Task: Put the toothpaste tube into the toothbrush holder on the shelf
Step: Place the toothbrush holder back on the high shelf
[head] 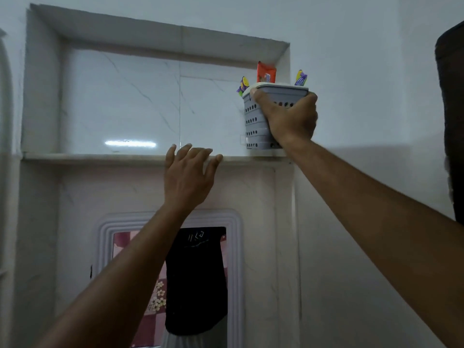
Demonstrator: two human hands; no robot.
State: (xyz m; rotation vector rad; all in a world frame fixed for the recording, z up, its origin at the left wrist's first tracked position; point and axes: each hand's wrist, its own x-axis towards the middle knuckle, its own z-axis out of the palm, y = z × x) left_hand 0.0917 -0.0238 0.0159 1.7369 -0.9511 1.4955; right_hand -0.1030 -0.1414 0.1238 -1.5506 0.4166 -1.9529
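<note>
A grey perforated toothbrush holder stands at the right end of a recessed marble shelf. My right hand is wrapped around its front and rim. An orange-red toothpaste tube sticks up out of the holder at the back. Two toothbrushes with purple and yellow handles, one on the left and one on the right, poke out beside it. My left hand is open, fingers spread, its fingertips at the shelf's front edge, left of the holder.
The niche has glossy marble walls and a low top edge just above the tube. Below the shelf hangs a white-framed mirror that reflects a dark shirt. A dark object fills the right edge of the view.
</note>
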